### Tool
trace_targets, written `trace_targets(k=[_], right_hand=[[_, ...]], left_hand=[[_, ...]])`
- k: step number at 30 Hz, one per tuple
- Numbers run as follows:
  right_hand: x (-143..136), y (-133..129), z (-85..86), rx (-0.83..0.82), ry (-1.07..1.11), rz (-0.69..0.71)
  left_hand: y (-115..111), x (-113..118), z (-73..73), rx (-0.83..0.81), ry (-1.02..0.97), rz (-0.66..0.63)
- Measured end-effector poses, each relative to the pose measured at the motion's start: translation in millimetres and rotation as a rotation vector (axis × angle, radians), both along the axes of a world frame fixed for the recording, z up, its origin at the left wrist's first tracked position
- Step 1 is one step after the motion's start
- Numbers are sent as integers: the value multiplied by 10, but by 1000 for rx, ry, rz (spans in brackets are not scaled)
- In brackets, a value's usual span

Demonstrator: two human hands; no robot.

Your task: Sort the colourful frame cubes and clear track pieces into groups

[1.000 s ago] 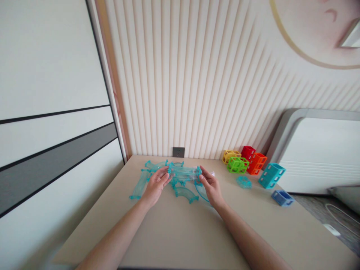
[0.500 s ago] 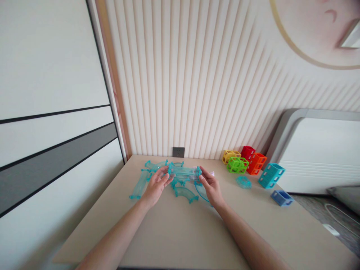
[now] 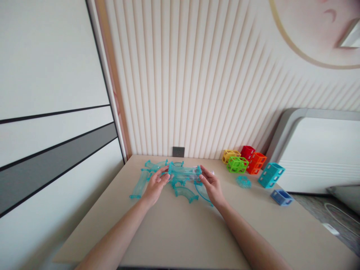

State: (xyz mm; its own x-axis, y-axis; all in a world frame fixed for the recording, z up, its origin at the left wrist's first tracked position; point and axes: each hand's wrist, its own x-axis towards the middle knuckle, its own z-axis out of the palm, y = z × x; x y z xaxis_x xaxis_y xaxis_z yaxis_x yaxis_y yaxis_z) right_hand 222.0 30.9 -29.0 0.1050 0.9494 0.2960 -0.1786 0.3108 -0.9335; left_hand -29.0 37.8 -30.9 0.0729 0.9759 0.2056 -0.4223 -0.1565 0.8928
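Note:
A straight, see-through teal track piece is held level above the table between both hands. My left hand pinches its left end, thumb in front and fingers behind. At the right end, my right hand grips it the same way. Below and around it lie more teal pieces: a curved track piece in front, a long straight track piece to the left and another curved piece at the back. A blue-rimmed clear piece is partly hidden by my right hand.
On the right of the table stand yellow, green, red, orange, teal and blue open-sided blocks. Near them lies a round teal piece. A ribbed wall with a dark socket rises behind.
Both hands keep hold of the straight track piece, which has tilted very slightly. Nothing else on the table has visibly moved.

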Motion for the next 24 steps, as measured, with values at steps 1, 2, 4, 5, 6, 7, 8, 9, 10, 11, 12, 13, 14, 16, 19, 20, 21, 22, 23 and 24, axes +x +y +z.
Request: trace_targets(k=[1, 2, 4, 5, 6, 7, 8, 9, 10, 11, 12, 13, 14, 16, 19, 20, 21, 22, 23, 24], right_hand=[[1, 0, 1, -1, 2, 4], [4, 1, 1, -1, 4, 7], [10, 3, -1, 0, 6, 14], [15, 5, -3, -1, 6, 19], [21, 8, -4, -4, 4, 26], [27, 13, -5, -6, 3, 36], [34, 18, -5, -9, 3, 47], [43, 25, -5, -13, 3, 60], [52, 33, -4, -16, 2, 73], [62, 40, -2, -20, -1, 87], [72, 47, 1, -22, -4, 97], [83, 53, 5, -23, -9, 106], [93, 56, 10, -24, -17, 113], [110, 57, 22, -25, -33, 121], [130, 60, 43, -43, -49, 124], [139, 68, 51, -51, -52, 117], [151, 82, 60, -55, -57, 103], [167, 105, 71, -54, -63, 79], [189, 138, 84, -48, -71, 47], [216, 183, 97, -38, -78, 10]], left_hand=[[6, -5, -10, 0, 6, -3], [10, -9, -17, -2, 11, -8], [11, -15, -24, -11, 23, -19], [9, -17, -24, -15, 34, -24], [7, -19, -22, -19, 47, -26], [5, -21, -19, -20, 62, -25], [5, -24, -15, -17, 76, -21], [6, -27, -10, -10, 89, -13], [8, -31, -5, -2, 102, -4], [12, -36, 0, 7, 117, 5], [16, -42, 4, 15, 130, 17], [20, -48, 8, 22, 146, 29], [22, -55, 12, 29, 164, 41], [22, -66, 20, 42, 205, 60], [19, -55, 52, 61, 256, 77], [25, -38, 75, 67, 265, 80], [39, -14, 105, 73, 269, 80], [64, 18, 144, 79, 271, 78], [103, 56, 190, 86, 271, 71], [155, 101, 241, 94, 270, 63]])
